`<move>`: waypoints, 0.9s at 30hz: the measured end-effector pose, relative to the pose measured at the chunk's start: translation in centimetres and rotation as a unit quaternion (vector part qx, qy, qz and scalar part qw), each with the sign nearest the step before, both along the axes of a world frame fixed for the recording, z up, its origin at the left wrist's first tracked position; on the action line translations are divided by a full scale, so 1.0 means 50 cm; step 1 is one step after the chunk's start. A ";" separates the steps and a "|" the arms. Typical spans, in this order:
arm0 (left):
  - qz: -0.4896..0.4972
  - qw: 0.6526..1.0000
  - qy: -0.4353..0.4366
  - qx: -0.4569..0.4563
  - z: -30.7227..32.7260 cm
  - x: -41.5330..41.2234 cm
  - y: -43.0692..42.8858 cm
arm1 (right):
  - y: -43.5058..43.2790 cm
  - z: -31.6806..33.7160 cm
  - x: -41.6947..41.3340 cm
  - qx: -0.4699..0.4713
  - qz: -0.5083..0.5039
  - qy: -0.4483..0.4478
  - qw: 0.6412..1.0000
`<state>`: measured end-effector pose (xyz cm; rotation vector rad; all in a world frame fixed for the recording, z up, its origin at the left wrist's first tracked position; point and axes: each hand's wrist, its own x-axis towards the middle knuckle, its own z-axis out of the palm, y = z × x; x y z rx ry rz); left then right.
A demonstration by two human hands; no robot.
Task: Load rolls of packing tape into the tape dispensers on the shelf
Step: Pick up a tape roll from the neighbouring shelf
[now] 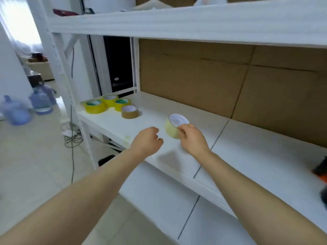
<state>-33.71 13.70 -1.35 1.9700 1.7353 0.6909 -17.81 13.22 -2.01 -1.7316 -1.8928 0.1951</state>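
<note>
My right hand (192, 138) grips a pale yellow tape roll (172, 127), tilted, just above the white shelf (247, 156). My left hand (147, 141) hovers beside it to the left, fingers loosely curled and holding nothing. At the shelf's far left end lie three bright yellow tape rolls (106, 103) close together, with a brown tape roll (129, 111) just in front of them. A black and orange object (321, 171), perhaps a tape dispenser, shows blurred at the right edge, mostly cut off.
An upper shelf board (177, 23) hangs overhead. Cardboard sheets (230, 82) line the back of the shelf. Blue water jugs (39, 101) stand on the floor at left, with loose cables (71, 138) by the shelf's upright post.
</note>
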 end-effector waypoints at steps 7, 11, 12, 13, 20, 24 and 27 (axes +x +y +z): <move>0.093 0.996 -0.009 -0.017 -0.027 -0.285 0.105 | 0.161 -0.015 -0.259 -0.008 0.076 0.008 0.997; 0.113 0.993 -0.001 -0.022 -0.046 -0.370 0.178 | 0.250 -0.026 -0.346 -0.018 0.121 0.009 0.992; 0.119 0.993 -0.005 -0.023 -0.049 -0.385 0.198 | 0.274 -0.029 -0.365 -0.027 0.127 0.007 0.992; 0.125 0.992 -0.006 -0.024 -0.052 -0.400 0.219 | 0.300 -0.035 -0.383 -0.036 0.134 0.003 0.990; 0.168 0.985 0.010 -0.043 -0.063 -0.483 0.403 | 0.527 -0.089 -0.489 -0.085 0.209 -0.044 0.973; 0.178 0.983 0.020 -0.051 -0.062 -0.527 0.497 | 0.610 -0.095 -0.538 -0.093 0.232 -0.113 0.962; 0.174 0.984 0.011 -0.046 -0.064 -0.557 0.548 | 0.638 -0.067 -0.562 -0.080 0.222 -0.091 0.968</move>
